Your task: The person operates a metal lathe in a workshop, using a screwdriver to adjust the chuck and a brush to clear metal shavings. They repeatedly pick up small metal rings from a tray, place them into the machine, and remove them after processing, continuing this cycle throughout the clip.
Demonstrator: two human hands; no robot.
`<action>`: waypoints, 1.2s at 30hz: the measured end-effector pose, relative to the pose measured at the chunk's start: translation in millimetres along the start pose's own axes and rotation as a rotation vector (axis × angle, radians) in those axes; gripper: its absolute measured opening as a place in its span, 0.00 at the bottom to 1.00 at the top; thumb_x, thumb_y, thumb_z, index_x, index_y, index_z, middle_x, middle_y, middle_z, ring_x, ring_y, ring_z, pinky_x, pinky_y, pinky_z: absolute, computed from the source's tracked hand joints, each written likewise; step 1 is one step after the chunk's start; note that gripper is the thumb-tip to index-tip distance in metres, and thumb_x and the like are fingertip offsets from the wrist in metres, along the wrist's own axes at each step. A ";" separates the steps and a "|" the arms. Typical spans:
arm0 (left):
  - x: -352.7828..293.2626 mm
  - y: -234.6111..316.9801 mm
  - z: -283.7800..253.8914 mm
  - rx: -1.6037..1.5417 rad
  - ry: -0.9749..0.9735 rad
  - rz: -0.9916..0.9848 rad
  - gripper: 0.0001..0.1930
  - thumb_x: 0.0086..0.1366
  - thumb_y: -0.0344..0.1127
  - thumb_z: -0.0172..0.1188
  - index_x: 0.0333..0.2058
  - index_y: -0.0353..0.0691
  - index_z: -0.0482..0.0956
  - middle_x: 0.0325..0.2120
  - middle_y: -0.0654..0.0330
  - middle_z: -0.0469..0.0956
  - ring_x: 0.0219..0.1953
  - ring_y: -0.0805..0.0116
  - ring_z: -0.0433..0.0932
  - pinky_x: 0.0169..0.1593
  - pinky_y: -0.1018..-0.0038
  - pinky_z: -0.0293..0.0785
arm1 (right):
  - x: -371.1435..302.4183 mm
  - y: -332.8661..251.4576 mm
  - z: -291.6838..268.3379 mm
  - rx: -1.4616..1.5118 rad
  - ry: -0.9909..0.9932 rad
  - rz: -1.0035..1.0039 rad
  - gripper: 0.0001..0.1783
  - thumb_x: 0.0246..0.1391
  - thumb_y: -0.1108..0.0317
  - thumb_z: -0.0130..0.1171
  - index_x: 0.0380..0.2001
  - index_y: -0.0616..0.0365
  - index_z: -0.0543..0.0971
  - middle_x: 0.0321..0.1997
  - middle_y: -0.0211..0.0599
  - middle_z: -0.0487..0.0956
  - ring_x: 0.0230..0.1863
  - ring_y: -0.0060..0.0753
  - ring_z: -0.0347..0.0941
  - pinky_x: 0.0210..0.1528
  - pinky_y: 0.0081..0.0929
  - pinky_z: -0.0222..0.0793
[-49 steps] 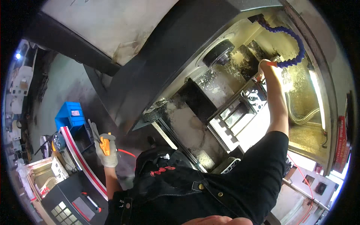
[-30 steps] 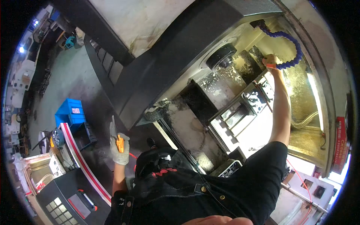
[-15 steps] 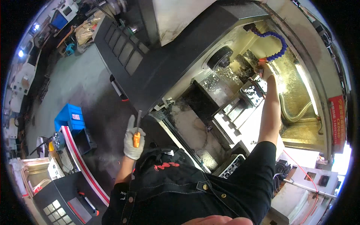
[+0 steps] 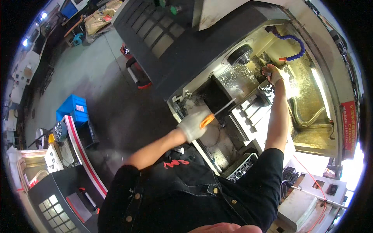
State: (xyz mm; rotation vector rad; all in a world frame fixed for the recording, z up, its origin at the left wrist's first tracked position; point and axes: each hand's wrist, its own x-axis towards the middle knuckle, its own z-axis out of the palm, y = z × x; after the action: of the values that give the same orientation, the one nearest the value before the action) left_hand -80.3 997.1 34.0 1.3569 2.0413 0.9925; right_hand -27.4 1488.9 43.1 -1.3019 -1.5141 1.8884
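Observation:
My left hand (image 4: pixel 192 126), in a whitish glove and slightly blurred, is closed round the orange handle of a screwdriver (image 4: pixel 207 120). The long thin shaft slants up to the right, over the lathe's opening. Deep inside the machine, my right hand (image 4: pixel 276 74) has its fingers curled by the tooling, just right of the dark round chuck (image 4: pixel 240 56). Something small and dark shows at those fingertips, too small to name. Above that hand hangs a blue segmented coolant hose (image 4: pixel 297 44) with an orange nozzle (image 4: pixel 283 59), apart from the fingers.
Metal chips lie on the lathe bed below the chuck. The dark sliding door (image 4: pixel 186 54) stands to the left of the opening. A lit tube lamp (image 4: pixel 319 91) and a pale flexible conduit (image 4: pixel 307 122) line the right wall. A blue bin (image 4: pixel 73 110) stands at far left.
My left hand has swung up and right with the screwdriver, from beside the machine to over its opening. My right hand has come away from the orange nozzle and now sits slightly below it.

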 end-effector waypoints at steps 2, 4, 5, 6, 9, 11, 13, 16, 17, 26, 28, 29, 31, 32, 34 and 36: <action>50.2 -4.0 15.1 0.061 -0.151 -0.119 0.14 0.55 0.33 0.53 0.40 0.38 0.71 0.33 0.43 0.77 0.39 0.46 0.78 0.42 0.57 0.73 | -9.4 0.3 7.8 -0.146 -0.047 -0.058 0.08 0.55 0.57 0.54 0.33 0.46 0.77 0.28 0.34 0.82 0.18 0.30 0.75 0.11 0.24 0.61; 95.7 -10.2 32.0 0.109 -0.165 -0.124 0.13 0.55 0.33 0.52 0.39 0.35 0.71 0.32 0.44 0.79 0.37 0.46 0.79 0.42 0.56 0.73 | -3.9 0.0 3.5 -0.177 -0.077 -0.116 0.12 0.58 0.57 0.52 0.40 0.48 0.76 0.31 0.35 0.82 0.21 0.27 0.77 0.08 0.16 0.56; 113.2 2.5 41.6 0.146 -0.202 -0.088 0.14 0.55 0.34 0.52 0.39 0.34 0.72 0.33 0.43 0.79 0.38 0.46 0.79 0.43 0.57 0.74 | 14.0 6.3 -34.4 -0.224 0.058 -0.029 0.08 0.52 0.54 0.58 0.31 0.40 0.81 0.27 0.23 0.78 0.23 0.24 0.74 0.17 0.30 0.66; 124.9 2.7 42.2 0.167 -0.199 -0.092 0.15 0.55 0.35 0.52 0.40 0.35 0.73 0.34 0.43 0.79 0.38 0.46 0.79 0.43 0.58 0.75 | 19.6 10.5 -24.3 -0.227 0.085 -0.086 0.11 0.54 0.54 0.56 0.35 0.44 0.80 0.29 0.28 0.80 0.22 0.25 0.75 0.15 0.26 0.64; 143.0 16.9 44.4 0.225 -0.266 -0.035 0.15 0.55 0.36 0.52 0.39 0.35 0.77 0.36 0.42 0.79 0.40 0.46 0.79 0.44 0.58 0.75 | 33.1 24.4 -39.5 -0.750 0.130 -0.408 0.16 0.56 0.51 0.53 0.38 0.49 0.80 0.33 0.37 0.83 0.26 0.31 0.79 0.20 0.30 0.68; 142.0 28.7 46.7 0.167 -0.249 -0.017 0.15 0.56 0.37 0.52 0.39 0.35 0.77 0.36 0.42 0.79 0.40 0.47 0.79 0.44 0.58 0.75 | 31.8 30.8 -64.1 -1.224 0.268 -0.477 0.18 0.55 0.50 0.52 0.37 0.51 0.81 0.36 0.42 0.82 0.33 0.39 0.79 0.31 0.34 0.72; 146.0 9.4 34.8 0.241 -0.207 -0.099 0.15 0.56 0.37 0.52 0.39 0.34 0.77 0.37 0.42 0.79 0.40 0.47 0.79 0.44 0.58 0.75 | 1.0 10.4 27.6 -1.611 0.435 -0.444 0.20 0.53 0.51 0.51 0.36 0.54 0.81 0.40 0.48 0.81 0.43 0.49 0.78 0.47 0.35 0.74; 146.1 17.7 44.0 0.213 -0.245 -0.069 0.16 0.58 0.38 0.51 0.40 0.33 0.76 0.36 0.42 0.79 0.40 0.46 0.79 0.43 0.58 0.75 | -9.2 15.6 -1.2 -1.739 0.507 -0.405 0.22 0.55 0.50 0.47 0.34 0.55 0.82 0.41 0.48 0.80 0.44 0.47 0.78 0.48 0.37 0.73; 146.8 20.2 46.1 0.214 -0.263 -0.059 0.16 0.58 0.38 0.51 0.41 0.33 0.75 0.36 0.42 0.79 0.40 0.46 0.79 0.44 0.58 0.75 | -11.2 17.0 -8.2 -1.796 0.546 -0.392 0.22 0.55 0.50 0.47 0.34 0.54 0.82 0.41 0.48 0.80 0.44 0.46 0.78 0.48 0.37 0.73; 151.9 10.4 41.3 -0.076 -0.029 -0.033 0.12 0.56 0.33 0.50 0.40 0.40 0.73 0.34 0.42 0.78 0.39 0.44 0.77 0.42 0.56 0.73 | -36.6 16.3 0.9 -1.301 0.131 -0.544 0.24 0.53 0.54 0.56 0.48 0.57 0.75 0.45 0.53 0.78 0.46 0.51 0.75 0.47 0.35 0.72; 157.8 5.6 46.2 -0.082 -0.049 -0.001 0.14 0.55 0.31 0.51 0.41 0.41 0.74 0.34 0.44 0.78 0.40 0.43 0.76 0.43 0.57 0.72 | -38.0 27.6 3.5 -1.309 0.223 -0.590 0.26 0.53 0.53 0.57 0.52 0.56 0.74 0.45 0.54 0.78 0.46 0.53 0.75 0.47 0.34 0.71; 157.0 5.2 52.4 -0.107 -0.030 0.006 0.14 0.55 0.31 0.51 0.42 0.41 0.74 0.34 0.44 0.78 0.40 0.43 0.76 0.43 0.57 0.73 | -44.3 33.8 -2.2 -1.228 0.207 -0.564 0.26 0.53 0.53 0.57 0.52 0.55 0.74 0.44 0.53 0.78 0.45 0.53 0.76 0.47 0.34 0.71; 155.0 -0.3 47.2 -0.140 0.036 -0.007 0.15 0.55 0.31 0.51 0.43 0.41 0.74 0.34 0.44 0.78 0.39 0.43 0.76 0.43 0.57 0.73 | -78.3 37.4 30.4 -1.052 0.139 -0.533 0.24 0.53 0.54 0.58 0.51 0.53 0.75 0.43 0.53 0.79 0.45 0.51 0.76 0.45 0.35 0.71; 155.0 0.2 53.0 -0.199 0.108 0.048 0.16 0.55 0.33 0.54 0.44 0.42 0.73 0.34 0.45 0.78 0.39 0.44 0.77 0.43 0.58 0.73 | -80.9 55.2 20.3 -1.081 0.201 -0.624 0.24 0.53 0.53 0.59 0.50 0.53 0.77 0.40 0.53 0.79 0.42 0.49 0.78 0.43 0.36 0.71; 163.7 -17.0 59.8 -0.308 0.215 0.092 0.16 0.54 0.35 0.57 0.43 0.42 0.73 0.34 0.46 0.78 0.39 0.45 0.77 0.43 0.59 0.73 | -109.4 79.1 55.5 -0.982 0.247 -0.724 0.25 0.52 0.52 0.60 0.49 0.53 0.77 0.37 0.51 0.80 0.38 0.44 0.79 0.39 0.36 0.71; 169.9 -21.6 76.1 -0.361 0.255 0.149 0.16 0.53 0.37 0.60 0.41 0.41 0.74 0.34 0.47 0.79 0.38 0.46 0.77 0.41 0.60 0.74 | -117.4 104.9 61.0 -0.959 0.310 -0.714 0.23 0.53 0.53 0.60 0.48 0.54 0.77 0.32 0.48 0.80 0.31 0.37 0.78 0.36 0.32 0.71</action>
State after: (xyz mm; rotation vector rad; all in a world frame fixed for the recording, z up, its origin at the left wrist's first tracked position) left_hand -102.3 1171.6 -30.9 1.2507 1.8307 1.5840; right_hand 4.3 1330.1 -4.5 -1.0422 -2.3653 0.4713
